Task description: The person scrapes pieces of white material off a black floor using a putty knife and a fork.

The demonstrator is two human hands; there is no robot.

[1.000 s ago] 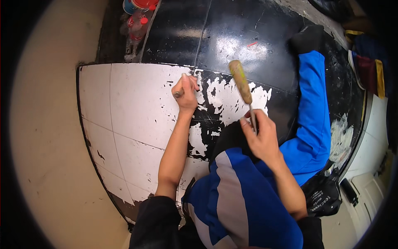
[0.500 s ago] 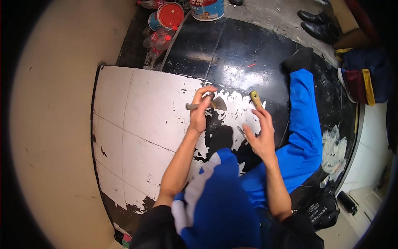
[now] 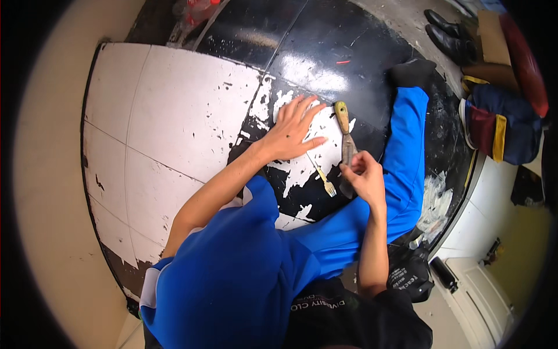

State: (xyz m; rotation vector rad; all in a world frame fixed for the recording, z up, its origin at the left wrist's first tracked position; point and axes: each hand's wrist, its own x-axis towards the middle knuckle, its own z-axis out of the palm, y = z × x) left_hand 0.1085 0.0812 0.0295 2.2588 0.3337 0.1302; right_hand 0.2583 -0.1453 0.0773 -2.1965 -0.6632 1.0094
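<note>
My left hand (image 3: 293,131) lies flat with spread fingers on a patchy white-and-black floor tile, holding nothing. Beside its thumb is a small fork (image 3: 328,185), tines toward me, its thin stem reaching up to the hand. My right hand (image 3: 367,177) is closed, thumb and fingers pinched at the blade of a scraper (image 3: 342,118). The scraper's yellowish wooden handle points away from me, and its grey, stained blade comes down beside my fingertips. Part of the blade is hidden by the fingers.
White-coated tiles (image 3: 174,104) with chipped edges spread to the left, along a beige wall (image 3: 58,174). Glossy black tiles (image 3: 325,43) lie beyond. My blue-trousered leg (image 3: 407,151) stretches along the right. Black shoes (image 3: 447,38), a dark bag (image 3: 505,122) and plastic bottles (image 3: 200,11) stand around the rim.
The left hand has let go of the tool with a wide metal blade and come down flat on the floor. The right hand has shifted from the scraper's handle toward its blade. The view has tilted.
</note>
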